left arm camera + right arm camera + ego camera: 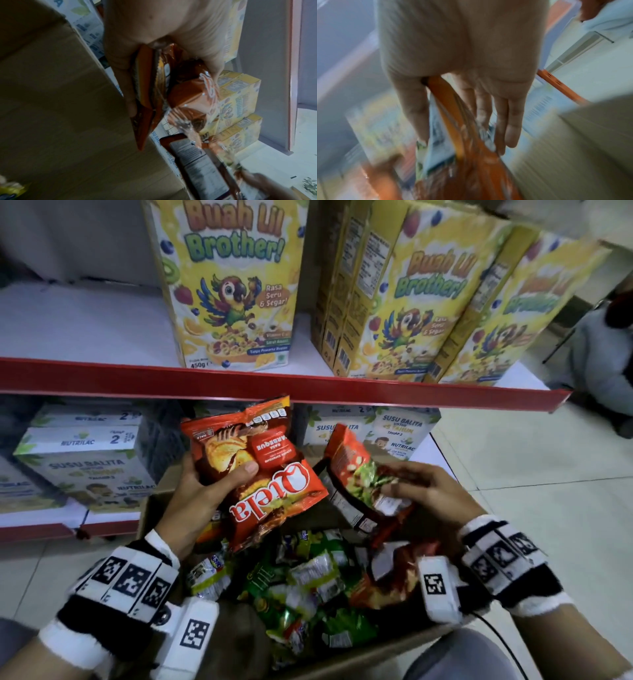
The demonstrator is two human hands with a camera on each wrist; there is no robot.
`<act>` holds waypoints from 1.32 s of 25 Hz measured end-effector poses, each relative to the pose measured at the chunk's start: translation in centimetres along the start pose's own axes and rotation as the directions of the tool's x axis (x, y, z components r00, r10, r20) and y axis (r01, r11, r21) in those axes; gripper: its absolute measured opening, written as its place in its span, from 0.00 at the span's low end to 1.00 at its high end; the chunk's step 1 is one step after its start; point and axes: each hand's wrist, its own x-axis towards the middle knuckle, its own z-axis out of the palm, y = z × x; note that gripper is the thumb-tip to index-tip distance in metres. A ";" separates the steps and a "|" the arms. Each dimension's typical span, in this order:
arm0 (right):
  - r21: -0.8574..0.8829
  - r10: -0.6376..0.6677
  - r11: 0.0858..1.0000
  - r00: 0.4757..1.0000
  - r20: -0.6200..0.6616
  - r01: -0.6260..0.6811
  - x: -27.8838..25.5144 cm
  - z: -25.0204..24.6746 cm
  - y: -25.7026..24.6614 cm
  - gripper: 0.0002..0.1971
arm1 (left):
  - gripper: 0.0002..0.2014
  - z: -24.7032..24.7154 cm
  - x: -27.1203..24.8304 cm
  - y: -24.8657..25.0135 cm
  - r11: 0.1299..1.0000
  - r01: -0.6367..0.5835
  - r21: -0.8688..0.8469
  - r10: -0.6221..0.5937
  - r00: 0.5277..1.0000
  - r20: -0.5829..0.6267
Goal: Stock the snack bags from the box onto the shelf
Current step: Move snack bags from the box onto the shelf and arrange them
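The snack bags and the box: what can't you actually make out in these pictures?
- Right hand: the brand on its red bag is folded away in the head view; the right wrist view is motion-blurred.
- Left hand: the head view shows only the Qtela bag; the left wrist view shows layered edges, count unclear.
- Cardboard box: its depth is hidden by the loose snack bags.

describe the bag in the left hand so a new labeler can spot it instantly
Start at the open cardboard box below the red-edged shelf. Above its far-left corner, the left hand grips a red Qtela bag: big white logo, upside down, unlike the green-printed red bag beside it.
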 end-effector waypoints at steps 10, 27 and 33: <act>-0.100 -0.451 0.892 0.877 -0.167 0.440 -3.0 5.4 -5.1 0.32 | 0.46 3.5 0.6 4.2 0.999 -0.008 0.034 0.007 0.999 0.032; 0.567 -0.122 0.819 0.992 0.020 0.089 -1.1 4.0 -5.1 0.65 | 0.37 3.4 -0.1 5.5 1.000 -0.005 0.016 0.002 0.986 0.170; 0.503 -0.362 0.794 0.930 -0.058 0.340 -0.9 2.2 -6.4 0.45 | 0.35 3.5 -0.1 5.1 0.997 -0.010 -0.077 0.023 0.986 0.165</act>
